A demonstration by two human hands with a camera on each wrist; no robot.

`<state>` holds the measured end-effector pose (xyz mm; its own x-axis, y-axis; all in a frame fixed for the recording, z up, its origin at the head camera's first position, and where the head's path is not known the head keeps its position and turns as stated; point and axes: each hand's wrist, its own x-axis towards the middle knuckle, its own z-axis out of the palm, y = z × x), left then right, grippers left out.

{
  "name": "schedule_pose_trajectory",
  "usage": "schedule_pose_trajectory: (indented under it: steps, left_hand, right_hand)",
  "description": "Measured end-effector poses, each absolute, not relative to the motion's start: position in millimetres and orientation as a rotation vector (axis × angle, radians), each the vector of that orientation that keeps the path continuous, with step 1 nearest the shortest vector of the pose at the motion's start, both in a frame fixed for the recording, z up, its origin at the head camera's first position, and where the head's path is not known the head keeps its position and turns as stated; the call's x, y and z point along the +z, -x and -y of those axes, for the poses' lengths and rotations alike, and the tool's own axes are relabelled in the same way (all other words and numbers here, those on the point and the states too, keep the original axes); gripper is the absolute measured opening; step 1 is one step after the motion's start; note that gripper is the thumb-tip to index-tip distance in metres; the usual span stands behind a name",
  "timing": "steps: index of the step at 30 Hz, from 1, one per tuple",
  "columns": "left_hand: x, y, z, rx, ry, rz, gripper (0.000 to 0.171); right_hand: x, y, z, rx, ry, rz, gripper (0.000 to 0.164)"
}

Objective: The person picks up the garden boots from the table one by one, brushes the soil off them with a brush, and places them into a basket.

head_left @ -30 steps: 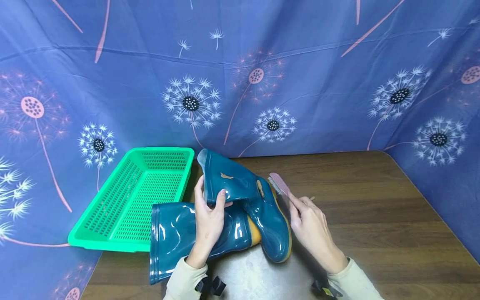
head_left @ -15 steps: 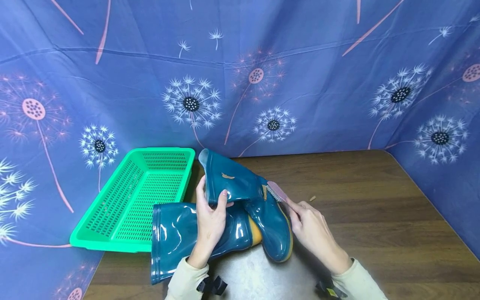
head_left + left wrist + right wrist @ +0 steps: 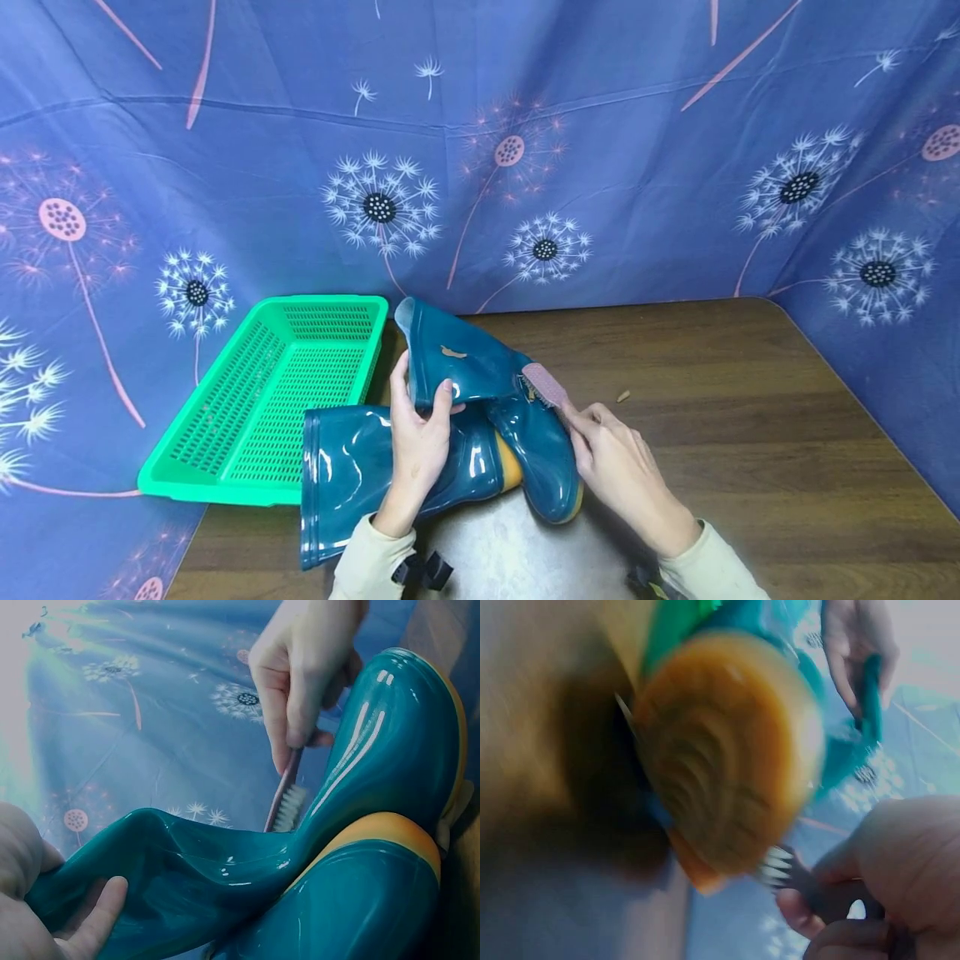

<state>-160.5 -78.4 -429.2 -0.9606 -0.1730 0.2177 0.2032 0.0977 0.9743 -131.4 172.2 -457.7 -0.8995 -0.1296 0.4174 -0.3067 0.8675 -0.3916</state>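
Two glossy teal rubber boots with yellow soles lie on the wooden table. My left hand point(image 3: 420, 442) grips the upper boot point(image 3: 480, 362) by its shaft near the opening, thumb on the near side. That boot lies across the other boot point(image 3: 348, 475). In my right hand point(image 3: 618, 458) is the handle of a pink brush point(image 3: 545, 385); its white bristles point(image 3: 291, 808) are at the ankle bend of the upper boot. A brown patch point(image 3: 453, 352) shows on the shaft, and another at the ankle is partly behind the brush. The right wrist view is blurred, with the yellow sole point(image 3: 720, 750) near.
A green slotted plastic basket point(image 3: 255, 492) stands left of the boots, its near right corner beside the lower boot's shaft. A small brown crumb point(image 3: 623, 396) lies on the table point(image 3: 750, 417) to the right. A blue dandelion-print cloth point(image 3: 637, 208) hangs behind the table.
My right hand has brought the brush left from beside the boot onto the ankle patch, now partly covering it. My left hand and both boots have stayed put.
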Motion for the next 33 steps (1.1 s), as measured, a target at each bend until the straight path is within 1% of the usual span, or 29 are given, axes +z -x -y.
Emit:
schedule_pose_trajectory:
  steps: [7,12,17,20,26,28,33]
  left_hand:
    - [-429,161,77,-1.942,0.05,2.091,0.067]
    - [-428,162,78,-1.942,0.067,2.083,0.066]
    - [-427,162,77,-1.941,0.076,2.082,0.067]
    - [-428,162,76,-1.942,0.076,2.085,0.067]
    - [-428,161,75,-1.952,0.098,2.068,0.067]
    - [-428,161,75,-1.951,0.1,2.067,0.066]
    - [-428,160,74,-1.95,0.095,2.066,0.066]
  right_hand:
    - [-440,131,-188,0.508,-0.274,2.603,0.029]
    - [-442,131,-178,0.559,-0.296,2.531,0.031]
    - [-448,131,-166,0.603,-0.358,2.645,0.035]
    - [-446,128,-167,0.569,-0.287,2.681,0.034]
    - [-440,124,-179,0.531,-0.098,2.632,0.028]
    - [-441,126,-180,0.546,-0.124,2.586,0.028]
    - [-448,137,-172,0.614,-0.318,2.547,0.033]
